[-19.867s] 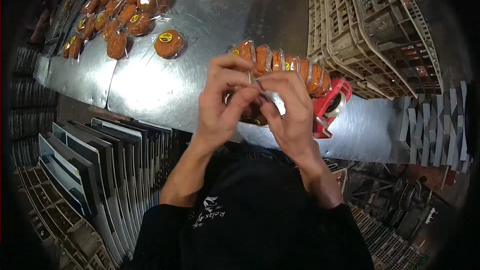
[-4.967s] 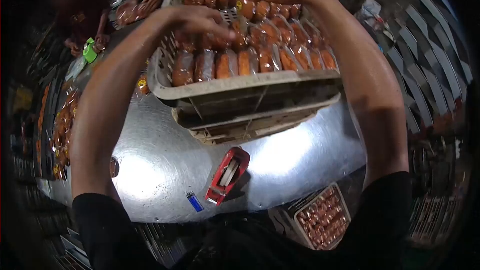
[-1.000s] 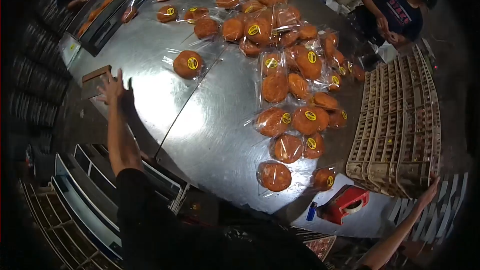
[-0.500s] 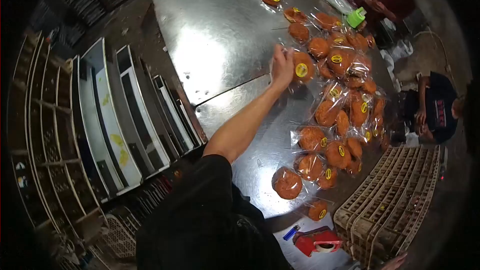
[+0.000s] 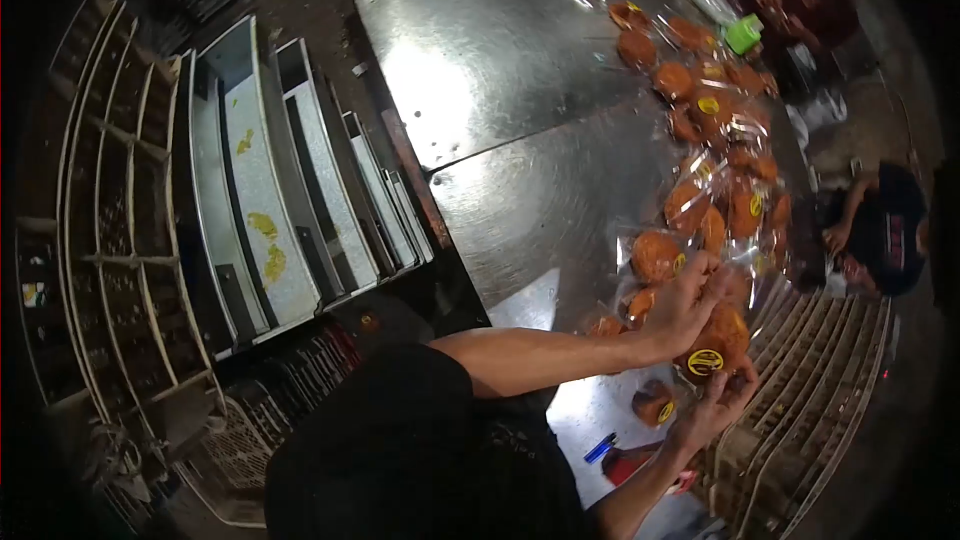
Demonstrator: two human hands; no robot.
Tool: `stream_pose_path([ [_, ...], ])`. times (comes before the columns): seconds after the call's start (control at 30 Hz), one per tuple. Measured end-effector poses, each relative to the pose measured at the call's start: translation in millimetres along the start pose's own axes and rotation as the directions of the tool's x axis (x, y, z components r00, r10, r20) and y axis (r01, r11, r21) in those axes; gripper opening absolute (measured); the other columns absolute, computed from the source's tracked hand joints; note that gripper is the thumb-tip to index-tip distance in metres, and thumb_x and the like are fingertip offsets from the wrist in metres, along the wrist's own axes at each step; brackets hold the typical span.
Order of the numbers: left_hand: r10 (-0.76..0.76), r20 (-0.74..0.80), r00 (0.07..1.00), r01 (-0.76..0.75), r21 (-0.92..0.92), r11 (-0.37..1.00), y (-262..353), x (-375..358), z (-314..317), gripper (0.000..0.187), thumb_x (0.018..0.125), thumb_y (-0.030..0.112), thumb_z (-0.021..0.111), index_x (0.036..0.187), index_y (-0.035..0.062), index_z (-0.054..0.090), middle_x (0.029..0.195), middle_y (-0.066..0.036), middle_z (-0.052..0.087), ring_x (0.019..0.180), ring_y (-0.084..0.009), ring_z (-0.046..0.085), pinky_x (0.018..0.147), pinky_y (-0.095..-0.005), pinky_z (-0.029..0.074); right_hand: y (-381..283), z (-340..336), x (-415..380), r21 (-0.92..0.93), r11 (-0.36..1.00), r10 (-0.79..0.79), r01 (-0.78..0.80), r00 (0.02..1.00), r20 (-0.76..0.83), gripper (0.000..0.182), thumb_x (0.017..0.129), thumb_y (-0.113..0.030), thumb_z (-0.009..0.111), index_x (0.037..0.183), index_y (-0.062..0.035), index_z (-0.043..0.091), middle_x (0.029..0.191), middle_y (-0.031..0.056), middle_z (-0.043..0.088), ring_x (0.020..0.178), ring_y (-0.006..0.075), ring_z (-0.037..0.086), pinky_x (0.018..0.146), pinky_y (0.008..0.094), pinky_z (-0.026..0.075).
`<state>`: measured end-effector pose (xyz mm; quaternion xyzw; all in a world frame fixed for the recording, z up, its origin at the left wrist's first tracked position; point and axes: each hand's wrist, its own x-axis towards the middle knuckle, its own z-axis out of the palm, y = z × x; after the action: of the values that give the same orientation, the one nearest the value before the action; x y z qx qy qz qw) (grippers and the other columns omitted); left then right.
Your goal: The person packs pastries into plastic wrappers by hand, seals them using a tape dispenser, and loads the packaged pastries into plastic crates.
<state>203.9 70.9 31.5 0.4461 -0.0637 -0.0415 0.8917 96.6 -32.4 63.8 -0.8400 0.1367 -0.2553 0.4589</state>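
Observation:
A round brown bread in a clear bag with a yellow label (image 5: 728, 332) is between my two hands. My left hand (image 5: 682, 312) reaches across from the left, fingers bent over its upper side. From below, my right hand (image 5: 715, 402) pinches the lower edge of the same bag near the label. Many similar bagged breads (image 5: 657, 256) lie on the metal table (image 5: 540, 190), just above and beside my hands. Another bagged bread (image 5: 653, 403) lies below my left forearm.
A blue lighter (image 5: 600, 448) and a red tape dispenser (image 5: 640, 465) are near my right forearm. Brown crates (image 5: 800, 410) stand at the right, metal trays (image 5: 265, 180) at the left. A green object (image 5: 743, 34) lies at the far end. Two people are beyond the table.
My left hand has moved down and right from the table's middle, bringing a bagged bread along. My right hand has come in from the lower right and taken hold of it. The view has shifted.

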Motion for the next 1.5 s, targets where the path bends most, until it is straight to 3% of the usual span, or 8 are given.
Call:
stream_pose_path([
  [0.13, -0.161, 0.377, 0.912, 0.184, -0.027, 0.983, 7.3, -40.4, 7.6, 0.026, 0.1, 0.025, 0.054, 0.107, -0.0007, 0.052, 0.098, -0.009, 0.061, 0.087, -0.0137, 0.06, 0.074, -0.0308, 0.047, -30.4, -23.6, -32.3, 0.123, 0.99, 0.096, -0.076, 0.982, -0.164, 0.03, 0.102, -0.03, 0.048, 0.096, -0.001, 0.052, 0.1, 0.0056, 0.054, 0.097, 0.0171, 0.052, 0.087, 0.0306, 0.044],
  [0.2, 0.495, 0.562, 0.662, -0.726, 0.315, 0.612, 16.2, -53.5, 10.6, 0.024, 0.099, 0.022, 0.056, 0.097, -0.0014, 0.059, 0.096, -0.008, 0.064, 0.085, -0.0112, 0.06, 0.071, -0.028, 0.047, -30.2, -36.2, -54.3, -0.169, 0.985, -0.055, 0.02, 0.977, -0.204, 0.029, 0.102, -0.028, 0.047, 0.096, -0.0003, 0.052, 0.097, 0.0055, 0.054, 0.092, 0.0162, 0.052, 0.086, 0.0304, 0.043],
  [0.33, -0.178, 0.381, 0.907, 0.104, 0.207, 0.973, 22.7, -81.6, 24.9, 0.029, 0.099, 0.025, 0.052, 0.086, 0.0001, 0.061, 0.074, -0.013, 0.061, 0.065, -0.0251, 0.059, 0.06, -0.0338, 0.046, -24.0, -50.2, -76.5, 0.364, 0.928, 0.235, -0.078, 0.881, -0.411, 0.018, 0.1, -0.018, 0.047, 0.097, -0.0007, 0.049, 0.091, 0.0095, 0.057, 0.087, 0.0172, 0.056, 0.082, 0.0316, 0.045],
  [0.67, -0.401, 0.524, 0.751, 0.066, 0.546, 0.836, 21.3, -86.7, 40.7, 0.036, 0.099, 0.033, 0.05, 0.089, -0.0007, 0.057, 0.07, -0.008, 0.059, 0.063, -0.0174, 0.057, 0.058, -0.0356, 0.044, -12.8, -68.2, -86.3, 0.665, 0.744, 0.212, 0.068, 0.92, -0.33, 0.021, 0.103, -0.027, 0.043, 0.109, -0.007, 0.046, 0.101, 0.0094, 0.059, 0.093, 0.0216, 0.062, 0.086, 0.0357, 0.052],
  [0.83, 0.541, 0.261, 0.8, -0.587, 0.149, 0.796, 10.3, -145.6, 81.9, 0.031, 0.089, 0.031, 0.066, 0.087, 0.0006, 0.065, 0.087, -0.012, 0.061, 0.087, -0.0309, 0.06, 0.074, -0.0385, 0.046, -29.0, -77.8, -87.7, 0.6, 0.8, 0.276, 0.021, 0.874, -0.4, 0.027, 0.101, -0.032, 0.049, 0.1, -0.0049, 0.045, 0.09, 0.0088, 0.059, 0.089, 0.0176, 0.058, 0.085, 0.0332, 0.05],
  [0.9, -0.07, 0.524, 0.849, -0.191, 0.428, 0.883, 11.3, -148.4, 70.8, 0.022, 0.089, 0.024, 0.067, 0.089, 0.0017, 0.066, 0.092, -0.011, 0.061, 0.092, -0.0308, 0.057, 0.084, -0.0385, 0.044, -19.2, -85.6, -78.9, 0.433, 0.873, -0.027, 0.225, 0.908, -0.417, 0.023, 0.101, -0.027, 0.051, 0.1, -0.0042, 0.047, 0.09, 0.0071, 0.057, 0.083, 0.0147, 0.056, 0.074, 0.0291, 0.049],
  [1.3, -0.348, 0.372, 0.861, 0.326, 0.124, 0.937, -6.1, -135.3, 94.8, 0.032, 0.098, 0.026, 0.058, 0.089, -0.0037, 0.065, 0.075, -0.006, 0.067, 0.072, -0.0099, 0.062, 0.065, -0.0263, 0.05, -8.1, -73.0, -100.5, -0.334, 0.938, -0.206, 0.09, 0.921, -0.331, 0.059, 0.099, -0.026, 0.051, 0.144, 0.0053, 0.03, 0.145, 0.0224, 0.041, 0.131, 0.0346, 0.044, 0.107, 0.0405, 0.036],
  [1.5, 0.273, 0.677, 0.683, -0.555, 0.238, 0.797, -0.2, -103.0, 61.0, 0.007, 0.091, 0.009, 0.061, 0.092, 0.0025, 0.061, 0.105, -0.013, 0.052, 0.1, -0.0208, 0.052, 0.076, -0.0296, 0.047, -27.5, -73.2, -107.1, -0.142, 0.989, -0.012, -0.028, 0.962, -0.273, 0.012, 0.089, -0.005, 0.061, 0.101, -0.0009, 0.061, 0.103, 0.0186, 0.062, 0.093, 0.0328, 0.061, 0.078, 0.0376, 0.048],
])
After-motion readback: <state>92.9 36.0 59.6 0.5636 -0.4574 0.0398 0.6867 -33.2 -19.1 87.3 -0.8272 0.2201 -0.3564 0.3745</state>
